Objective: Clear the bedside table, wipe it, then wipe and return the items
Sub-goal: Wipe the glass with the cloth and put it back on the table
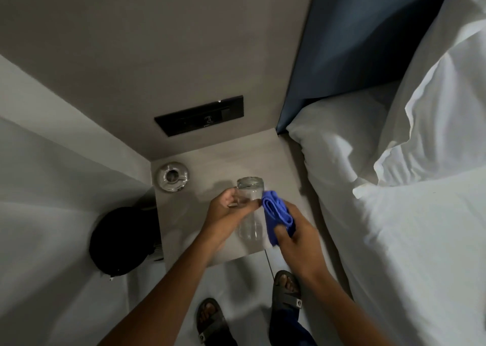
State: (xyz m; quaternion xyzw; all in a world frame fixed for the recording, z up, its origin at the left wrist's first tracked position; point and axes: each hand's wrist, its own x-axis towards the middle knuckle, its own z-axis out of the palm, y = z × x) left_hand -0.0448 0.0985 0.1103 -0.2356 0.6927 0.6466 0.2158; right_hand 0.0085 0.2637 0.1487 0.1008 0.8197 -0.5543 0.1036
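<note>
1. At lower left of the frame a black round object (119, 240), perhaps a bin or a bag (the light is too dim to say), sits on the floor just beside the desk (200, 238). Anything nudged off the desk's left edge would probably drop onto or next to it.

2. The glass ashtray (173, 176) rests in the desk's far left corner, left of centre in the frame, close to the edge. A careless sweep of the left forearm could knock it; it looks heavy enough to chip or break on the floor.

3. The left hand (228, 211) is wrapped around the upper part of a clear glass jar (249, 209), held in the air above the desk near the frame's centre. Smooth glass gripped on one side only may slip if the wiping pushes against it, and it would then hit the desk or the floor by the sandalled feet (286, 287).

4. The right hand (294, 234) is closed on a folded blue cloth (276, 211), pressed to the jar's right side. A hard rub could twist the jar out of the other hand's hold.

5. At right the bed (394, 214), with its white linen, lies just beside the desk; a damp cloth brushing it might leave a mark.
</note>
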